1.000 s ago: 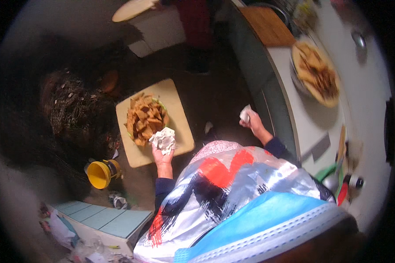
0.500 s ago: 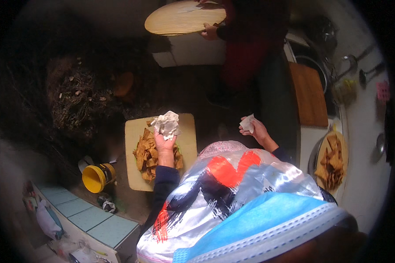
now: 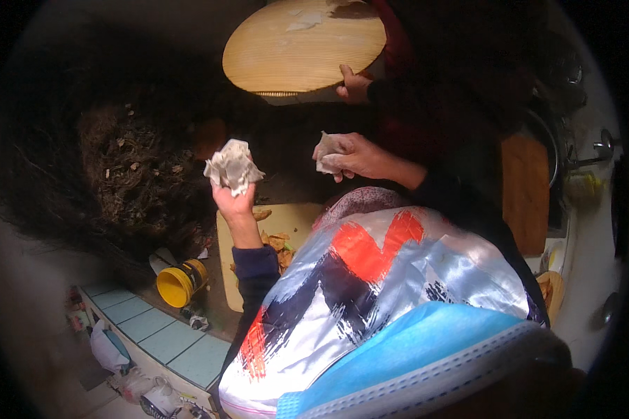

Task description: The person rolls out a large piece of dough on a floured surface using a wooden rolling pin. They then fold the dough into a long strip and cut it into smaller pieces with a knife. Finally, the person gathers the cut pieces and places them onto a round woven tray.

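Note:
A crumpled bunch of pale, thin dough sheets (image 3: pixel 233 167) sits in the raised palm and fingers of my left hand (image 3: pixel 235 202). To its right, my right hand (image 3: pixel 356 157) pinches a smaller pale dough sheet (image 3: pixel 328 152), with a gap of dark space between the two hands. Beyond them another person's hand (image 3: pixel 354 85) grips the rim of a large round slatted tray (image 3: pixel 293 59). A few flat pale pieces (image 3: pixel 305 19) lie on that tray near its far side. Browned crisp pieces (image 3: pixel 278 243) show beyond my left forearm, partly hidden by my apron.
The crisp pieces lie on a cream board or stool top (image 3: pixel 230 279). A yellow bucket (image 3: pixel 175 288) lies on its side at left, before a heap of dry brush (image 3: pixel 129 160). A tiled ledge (image 3: pixel 161 335) runs along the lower left; a brown wooden board (image 3: pixel 525 195) is at right.
Both hands have moved farther forward, and my right hand has come left, closer to my left hand. The other person's round tray has come nearer, showing more of its surface. The view has shifted.

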Action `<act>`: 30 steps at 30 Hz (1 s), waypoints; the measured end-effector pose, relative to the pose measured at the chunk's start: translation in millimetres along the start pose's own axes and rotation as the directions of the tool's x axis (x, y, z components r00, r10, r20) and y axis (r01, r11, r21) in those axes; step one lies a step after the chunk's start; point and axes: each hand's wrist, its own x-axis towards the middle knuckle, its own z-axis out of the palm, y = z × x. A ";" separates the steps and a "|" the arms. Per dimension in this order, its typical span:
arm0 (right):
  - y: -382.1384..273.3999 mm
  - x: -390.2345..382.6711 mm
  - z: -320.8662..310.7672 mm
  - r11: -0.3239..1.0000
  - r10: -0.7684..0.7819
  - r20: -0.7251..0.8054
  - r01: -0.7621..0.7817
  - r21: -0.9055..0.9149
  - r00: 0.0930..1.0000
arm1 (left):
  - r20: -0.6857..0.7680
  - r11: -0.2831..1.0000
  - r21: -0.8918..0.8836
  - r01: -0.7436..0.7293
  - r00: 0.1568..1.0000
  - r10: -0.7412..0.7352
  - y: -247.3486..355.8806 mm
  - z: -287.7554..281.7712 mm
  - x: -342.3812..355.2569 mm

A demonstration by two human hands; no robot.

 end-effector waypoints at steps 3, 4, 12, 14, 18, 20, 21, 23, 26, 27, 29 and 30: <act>-11.3 -6.1 10.3 0.996 -0.023 0.000 0.023 0.081 1.000 | 0.128 0.989 0.018 0.146 0.981 -0.147 0.5 50.0 22.4; -14.0 -10.1 14.3 0.996 -0.035 -0.045 0.038 0.083 0.998 | 0.138 0.988 0.035 0.153 0.978 -0.156 2.8 69.7 29.1; -27.7 -78.5 27.5 0.986 -0.120 -0.313 0.151 0.074 0.942 | 0.394 0.937 0.147 0.317 0.850 -0.349 -15.8 155.0 57.2; -31.4 -79.5 32.1 0.988 -0.124 -0.338 0.146 0.041 0.933 | 0.405 0.941 0.229 0.250 0.854 -0.326 -24.9 166.5 56.1; -56.3 -85.7 35.5 0.983 -0.083 -0.285 0.126 0.134 0.955 | 0.410 0.940 0.211 0.270 0.848 -0.336 -30.9 173.3 46.5; -62.5 -81.5 35.7 0.982 -0.072 -0.280 0.117 0.147 0.957 | 0.442 0.936 0.245 0.253 0.830 -0.340 -25.6 166.1 49.9; -68.4 -76.3 32.3 0.978 -0.103 -0.274 0.147 0.145 0.956 | 0.407 0.958 0.253 0.138 0.883 -0.235 -25.9 162.1 49.0; -99.6 -84.0 28.6 0.998 -0.053 -0.297 0.061 0.018 0.953 | 0.458 0.950 0.207 0.235 0.835 -0.306 -36.3 143.5 45.6; -132.0 -23.3 -7.4 0.974 -0.221 -0.284 0.196 -0.114 0.933 | 0.394 0.945 0.213 0.248 0.863 -0.315 -20.6 160.7 61.0; -133.1 -1.4 -19.6 0.967 -0.225 -0.272 0.179 -0.183 0.935 | 0.381 0.944 0.199 0.264 0.866 -0.323 -14.1 153.0 63.0; -144.4 28.6 -45.6 0.928 -0.235 -0.256 0.138 -0.346 0.938 | 0.380 0.935 0.172 0.311 0.854 -0.355 -19.5 147.3 66.6; -144.4 31.8 -51.8 0.942 -0.199 -0.286 0.103 -0.319 0.937 | 0.385 0.928 0.172 0.331 0.844 -0.373 -23.1 145.8 66.0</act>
